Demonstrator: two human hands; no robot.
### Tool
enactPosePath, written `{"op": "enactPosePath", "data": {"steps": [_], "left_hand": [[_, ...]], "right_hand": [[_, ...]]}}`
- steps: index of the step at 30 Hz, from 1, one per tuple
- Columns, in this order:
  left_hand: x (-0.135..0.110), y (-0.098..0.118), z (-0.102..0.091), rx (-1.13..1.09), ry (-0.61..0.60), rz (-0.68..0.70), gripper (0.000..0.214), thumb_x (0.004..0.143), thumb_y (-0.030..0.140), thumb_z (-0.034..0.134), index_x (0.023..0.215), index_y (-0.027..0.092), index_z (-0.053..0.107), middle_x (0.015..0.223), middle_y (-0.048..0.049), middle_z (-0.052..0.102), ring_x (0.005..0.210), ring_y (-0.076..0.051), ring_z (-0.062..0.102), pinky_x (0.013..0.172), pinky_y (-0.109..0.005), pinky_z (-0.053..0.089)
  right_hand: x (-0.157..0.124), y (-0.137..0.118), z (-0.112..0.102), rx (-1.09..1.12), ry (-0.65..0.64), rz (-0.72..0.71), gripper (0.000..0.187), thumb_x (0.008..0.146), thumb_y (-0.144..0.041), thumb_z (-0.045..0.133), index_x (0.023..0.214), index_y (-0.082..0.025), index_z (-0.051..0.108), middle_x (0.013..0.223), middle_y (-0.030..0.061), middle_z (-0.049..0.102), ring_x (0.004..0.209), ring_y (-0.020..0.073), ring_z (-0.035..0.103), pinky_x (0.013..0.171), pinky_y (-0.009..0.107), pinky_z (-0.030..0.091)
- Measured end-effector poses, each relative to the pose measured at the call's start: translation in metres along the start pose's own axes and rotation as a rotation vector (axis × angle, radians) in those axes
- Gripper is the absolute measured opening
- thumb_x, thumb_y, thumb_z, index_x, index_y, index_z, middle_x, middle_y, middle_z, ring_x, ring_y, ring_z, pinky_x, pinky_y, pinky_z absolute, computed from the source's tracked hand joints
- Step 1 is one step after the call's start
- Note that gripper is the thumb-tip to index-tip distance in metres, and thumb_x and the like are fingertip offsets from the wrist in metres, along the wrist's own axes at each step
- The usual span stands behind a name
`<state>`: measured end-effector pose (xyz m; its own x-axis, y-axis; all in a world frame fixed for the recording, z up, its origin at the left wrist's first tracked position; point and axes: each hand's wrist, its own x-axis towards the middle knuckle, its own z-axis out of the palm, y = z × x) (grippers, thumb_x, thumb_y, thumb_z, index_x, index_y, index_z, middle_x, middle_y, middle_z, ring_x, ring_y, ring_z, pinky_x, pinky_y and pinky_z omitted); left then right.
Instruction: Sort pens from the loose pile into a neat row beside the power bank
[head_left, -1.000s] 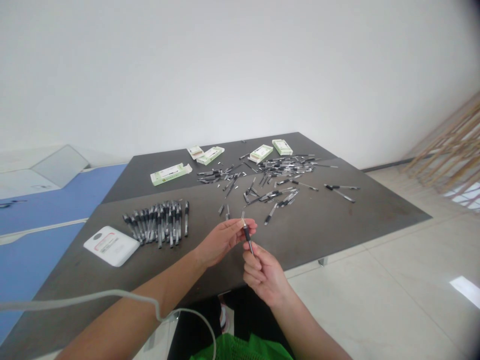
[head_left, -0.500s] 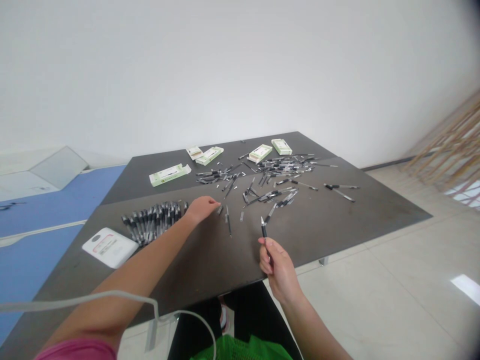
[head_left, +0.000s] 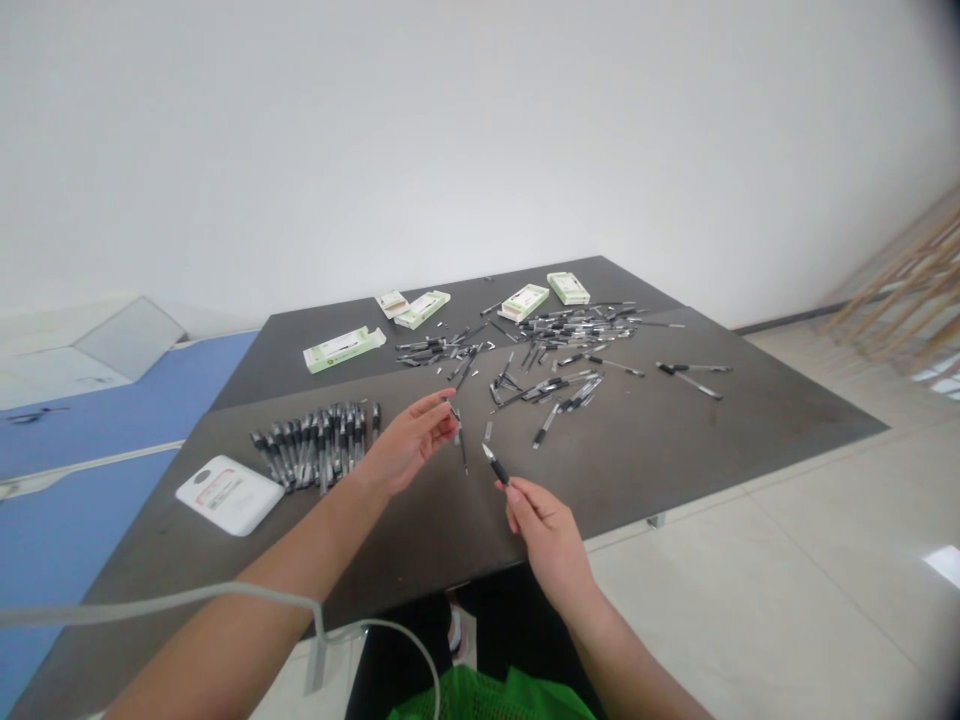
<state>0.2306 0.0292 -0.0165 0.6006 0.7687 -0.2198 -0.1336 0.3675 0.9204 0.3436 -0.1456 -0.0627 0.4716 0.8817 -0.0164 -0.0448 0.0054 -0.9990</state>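
Observation:
My right hand (head_left: 541,515) grips a black-and-clear pen (head_left: 495,465) by its barrel, near the front edge of the table. The pen's bare tip points up and left. My left hand (head_left: 420,437) is closed, fingertips pinched on a small piece that looks like a pen cap (head_left: 453,410), partly hidden by the fingers. Just beyond those fingers a thin refill (head_left: 463,450) lies on the table. A small clear piece (head_left: 488,431) lies to its right. Left of my left hand, a row of assembled pens (head_left: 319,440) lies side by side.
Loose pen parts (head_left: 577,330) are scattered over the dark table (head_left: 675,450). Green-and-white boxes (head_left: 345,350) lie along the back. A white tag-shaped card (head_left: 229,495) sits at left. A pale cable (head_left: 225,592) crosses the lower left. Blue surfaces (head_left: 82,530) adjoin the table.
My left hand has lifted off the table with the small piece and turned toward me. My right hand has moved slightly left, tilting the pen's tip leftward.

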Motion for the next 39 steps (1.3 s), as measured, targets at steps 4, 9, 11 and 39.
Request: {"op": "enactPosePath", "data": {"steps": [4, 9, 11, 39], "left_hand": [[-0.028, -0.003, 0.017, -0.067, 0.035, -0.016, 0.022, 0.073, 0.025, 0.071, 0.092, 0.016, 0.064, 0.076, -0.0006, 0.067, 0.069, -0.008, 0.062, 0.074, -0.021, 0.048], [-0.039, -0.004, 0.023, 0.039, 0.024, -0.004, 0.021, 0.070, 0.028, 0.073, 0.085, 0.016, 0.064, 0.076, 0.0002, 0.066, 0.069, -0.009, 0.060, 0.076, -0.023, 0.046], [-0.042, -0.004, 0.023, 0.169, 0.003, 0.021, 0.022, 0.068, 0.029, 0.073, 0.085, 0.016, 0.066, 0.077, 0.0004, 0.065, 0.071, -0.010, 0.059, 0.077, -0.024, 0.044], [-0.066, 0.033, 0.021, 0.836, -0.143, 0.314, 0.033, 0.083, 0.040, 0.052, 0.098, 0.018, 0.071, 0.092, -0.0059, 0.072, 0.087, -0.019, 0.064, 0.085, -0.031, 0.048]], "right_hand": [[-0.002, -0.006, 0.005, -0.184, -0.020, -0.101, 0.028, 0.088, -0.038, 0.047, 0.075, -0.020, 0.063, 0.057, -0.0024, 0.047, 0.056, 0.0121, 0.043, 0.053, 0.024, 0.030], [-0.003, -0.005, 0.007, -0.217, 0.008, -0.135, 0.027, 0.088, -0.037, 0.047, 0.081, -0.021, 0.067, 0.061, -0.0006, 0.053, 0.058, 0.0137, 0.045, 0.053, 0.024, 0.029], [-0.002, -0.007, 0.007, -0.216, 0.007, -0.143, 0.025, 0.087, -0.036, 0.048, 0.084, -0.022, 0.069, 0.063, 0.0003, 0.055, 0.060, 0.0147, 0.047, 0.055, 0.024, 0.031], [-0.010, -0.006, 0.018, 0.040, -0.064, -0.010, 0.034, 0.084, -0.045, 0.054, 0.094, -0.017, 0.071, 0.060, -0.0017, 0.045, 0.056, 0.0102, 0.037, 0.052, 0.024, 0.029]]}}
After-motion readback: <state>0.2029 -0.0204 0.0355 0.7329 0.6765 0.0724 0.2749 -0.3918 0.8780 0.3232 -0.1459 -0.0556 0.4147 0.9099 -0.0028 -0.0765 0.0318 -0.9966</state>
